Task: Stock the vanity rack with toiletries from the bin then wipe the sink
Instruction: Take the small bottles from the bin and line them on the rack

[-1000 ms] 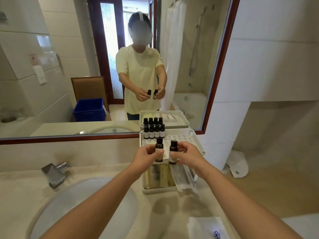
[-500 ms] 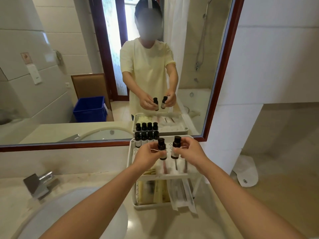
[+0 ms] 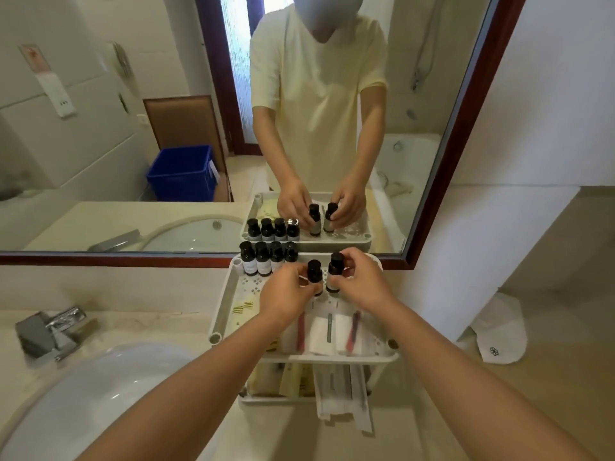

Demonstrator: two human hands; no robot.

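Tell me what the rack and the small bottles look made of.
The rack looks like white matte plastic: moulded rim, perforated shelf. The bottles have dark, slightly glossy caps, likely plastic; their pale labelled bodies could be plastic or glass, I cannot tell which.

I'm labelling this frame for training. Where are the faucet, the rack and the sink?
faucet [image 3: 46, 331], head view, on its metal body.
rack [image 3: 222, 307], head view, on the top tier's left rim.
sink [image 3: 100, 394], head view, on the bare bowl.
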